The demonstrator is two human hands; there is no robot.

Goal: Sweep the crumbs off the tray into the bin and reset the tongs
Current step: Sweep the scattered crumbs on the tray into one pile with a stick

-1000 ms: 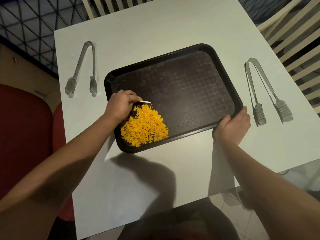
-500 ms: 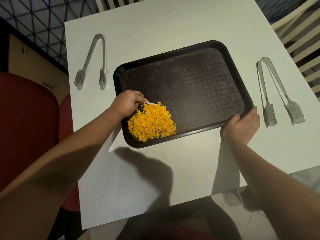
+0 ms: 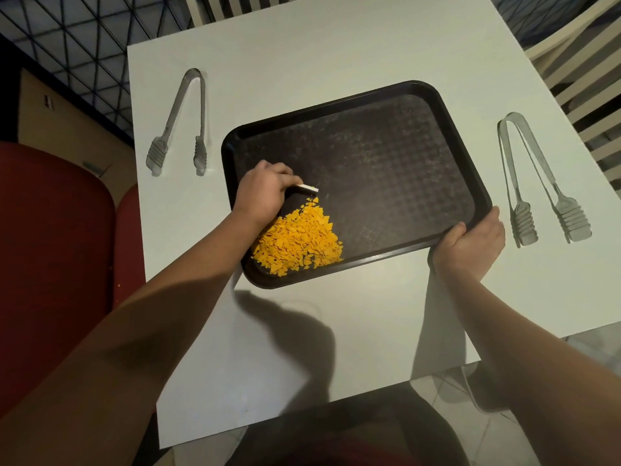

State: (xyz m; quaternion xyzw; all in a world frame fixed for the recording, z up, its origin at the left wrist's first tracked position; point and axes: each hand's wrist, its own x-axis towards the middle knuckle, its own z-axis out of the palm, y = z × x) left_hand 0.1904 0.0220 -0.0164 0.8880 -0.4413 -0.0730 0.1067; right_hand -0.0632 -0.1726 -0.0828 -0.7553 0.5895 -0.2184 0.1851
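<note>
On the white worktop (image 3: pixel 302 331) sits the black tray (image 3: pixel 386 169), and we have both hands on it. Our left hand (image 3: pixel 265 193) is curled around a small flat white scraper (image 3: pixel 307 188), and only its tip pokes out past our fingers. Half a second ago that tip was touching the top of the pile. Now it sits just above the pile, with a little dark gap between them. So we think one push is done and we are getting ready for the next one.

Our right hand (image 3: pixel 470 240) grips the near right corner of the tray, fingers curled over the rim. It was there before too, holding the tray still.

The tray holds the orange crumbs (image 3: pixel 299 240). They are heaped in one pile in the near left corner, right up against the rim. A few bits lie loose at the top of the pile. The rest of the tray looks swept, with only faint dusty marks.

We cannot see a bin anywhere, so the crumbs still have to be tipped out.

The left tongs (image 3: pixel 181 126) lie on the worktop beside the tray, and the right tongs (image 3: pixel 541 183) lie on the other side. Nobody is touching them.
</note>
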